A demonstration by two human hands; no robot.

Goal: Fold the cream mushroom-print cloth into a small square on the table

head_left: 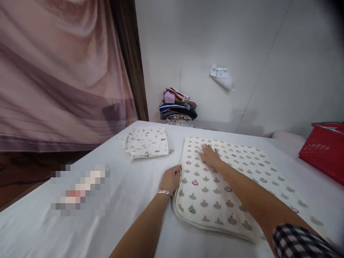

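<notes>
A white blanket [215,193] printed with grey mushroom shapes and a few red, green and blue ones lies flat on the white-covered table. Several layers show at its rounded near corner. My left hand [171,181], a bracelet at the wrist, is at the blanket's left edge with its fingers curled closed on it; the fingertips are partly hidden. My right hand [210,156] rests palm down on the upper left part of the blanket, fingers spread. Left of the blanket's far end lies a folded white cloth [147,141] with a small scattered print.
On the left of the table [129,200] lies a pixelated, unrecognisable item [80,190]. Folded fabrics [178,105] are stacked against the wall. A red basket [325,150] stands at the right edge. A pink curtain [61,68] hangs on the left; a paper note [219,71] is on the wall.
</notes>
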